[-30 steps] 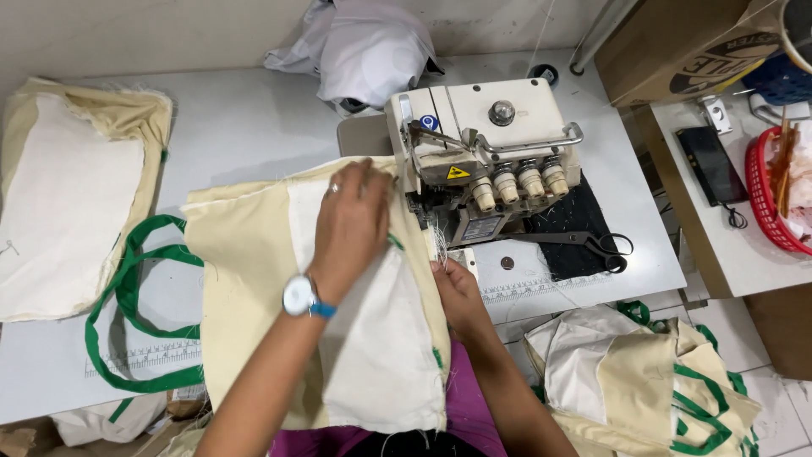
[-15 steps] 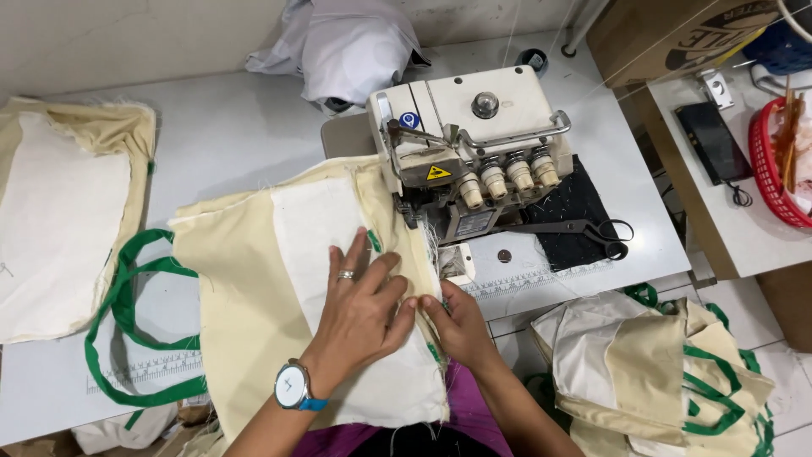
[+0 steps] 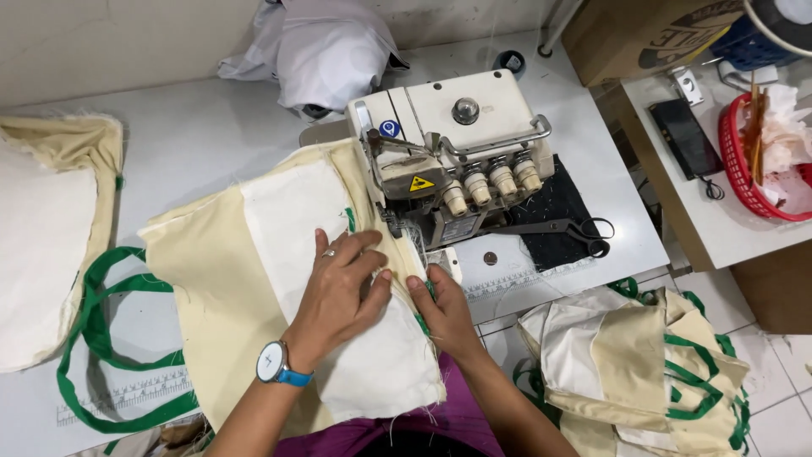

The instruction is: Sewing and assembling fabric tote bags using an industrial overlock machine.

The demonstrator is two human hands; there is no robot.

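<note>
Bag (image 3: 254,279) lay flat on the counter (image 3: 194,144) at the sewing machine (image 3: 452,161).
Left hand (image 3: 342,288) pressed it open-palmed; right hand (image 3: 444,309) pinched its edge; scissors (image 3: 567,228), green straps (image 3: 93,338) and finished bags (image 3: 643,364) lay around.

A cream fabric bag (image 3: 228,288) with a white panel (image 3: 338,279) and green trim lies on a white surface (image 3: 194,144). The sewing machine (image 3: 448,144) is off-white, with a round blue sticker, a yellow triangular warning label and a silver handle. Beneath it sits a black mat (image 3: 550,211) speckled with lint, with black-handled scissors (image 3: 584,233) on top. The left hand (image 3: 342,288) wears a silver ring, and its wrist a white-faced watch (image 3: 275,366) on a bright blue strap. Green strap loops (image 3: 93,338) trail at the left. A red basket (image 3: 748,161) stands at the right. The lap shows purple cloth (image 3: 440,419).
</note>
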